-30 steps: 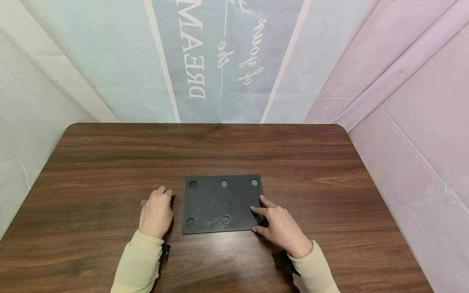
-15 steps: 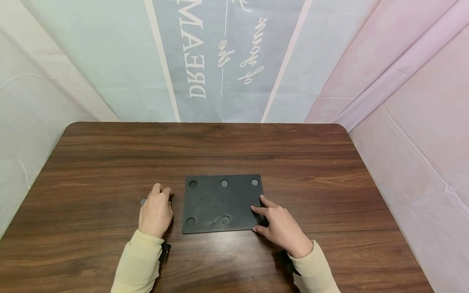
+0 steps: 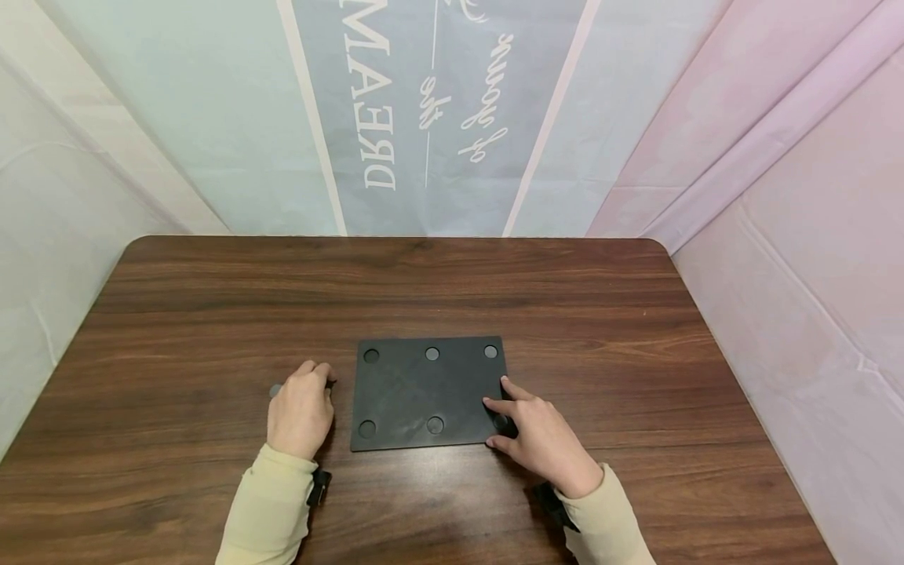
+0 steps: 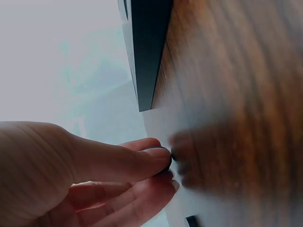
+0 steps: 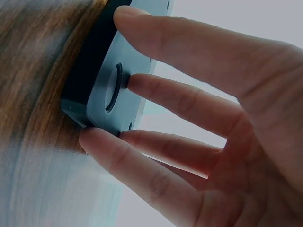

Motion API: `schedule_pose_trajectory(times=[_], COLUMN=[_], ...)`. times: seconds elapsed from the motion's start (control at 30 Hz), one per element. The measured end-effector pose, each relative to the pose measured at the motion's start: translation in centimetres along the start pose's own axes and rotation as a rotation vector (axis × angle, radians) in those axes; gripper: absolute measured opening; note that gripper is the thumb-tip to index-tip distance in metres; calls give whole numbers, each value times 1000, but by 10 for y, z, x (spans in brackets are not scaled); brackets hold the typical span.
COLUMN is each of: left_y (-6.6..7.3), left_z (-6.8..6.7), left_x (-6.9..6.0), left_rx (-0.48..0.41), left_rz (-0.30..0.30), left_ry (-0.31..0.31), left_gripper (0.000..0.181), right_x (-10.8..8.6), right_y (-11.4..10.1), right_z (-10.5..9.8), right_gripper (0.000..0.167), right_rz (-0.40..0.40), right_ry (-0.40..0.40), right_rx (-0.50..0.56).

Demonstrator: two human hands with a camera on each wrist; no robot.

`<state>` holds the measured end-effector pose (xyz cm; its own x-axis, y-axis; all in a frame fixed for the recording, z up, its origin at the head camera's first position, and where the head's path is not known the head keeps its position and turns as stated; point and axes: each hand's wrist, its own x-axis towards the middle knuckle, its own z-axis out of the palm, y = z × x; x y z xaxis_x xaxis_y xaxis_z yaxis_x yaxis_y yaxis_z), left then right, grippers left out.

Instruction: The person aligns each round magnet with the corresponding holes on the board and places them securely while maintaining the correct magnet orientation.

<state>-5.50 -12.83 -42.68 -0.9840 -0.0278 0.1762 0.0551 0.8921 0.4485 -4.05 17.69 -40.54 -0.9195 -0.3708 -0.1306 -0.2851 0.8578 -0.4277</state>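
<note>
A black rectangular plate [image 3: 402, 392] with several round recesses lies on the table. To its left, my left hand [image 3: 300, 412] pinches a small dark disc [image 4: 167, 165] between thumb and fingertips, close above the wood in the left wrist view. Beyond that hand's left side lies a grey disc [image 3: 275, 389], partly hidden by it. My right hand [image 3: 540, 439] rests on the plate's near right corner. Its fingers are spread; the thumb and fingertips touch the plate's top and edges. Lighter discs fill the far middle recess [image 3: 432, 354] and the far right recess [image 3: 490, 352].
The brown wooden table [image 3: 600, 314] has rounded far corners. Behind it hangs a printed cloth [image 3: 452, 118] with mirrored lettering, and pale cloths flank both sides. A dark strap [image 3: 319, 486] sits at the left wrist.
My left fingers rise slightly and come down again beside the plate. The right hand and the plate keep their places.
</note>
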Motion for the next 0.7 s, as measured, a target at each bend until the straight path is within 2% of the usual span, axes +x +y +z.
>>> schedule_pose_trajectory(times=[0.23, 0.47, 0.7], left_y=[1, 3, 7], left_z=[1, 4, 3], left_x=[2, 3, 7], left_rx=[-9, -49, -86], left_rz=[-20, 8, 20], left_ry=[21, 27, -4], left_gripper=[10, 10, 18], right_x=[0, 0, 0], right_y=[0, 1, 1], right_z=[0, 1, 1], right_gripper=[49, 49, 49], right_rz=[-7, -8, -8], right_ry=[12, 13, 11], right_rx=[-1, -7, -7])
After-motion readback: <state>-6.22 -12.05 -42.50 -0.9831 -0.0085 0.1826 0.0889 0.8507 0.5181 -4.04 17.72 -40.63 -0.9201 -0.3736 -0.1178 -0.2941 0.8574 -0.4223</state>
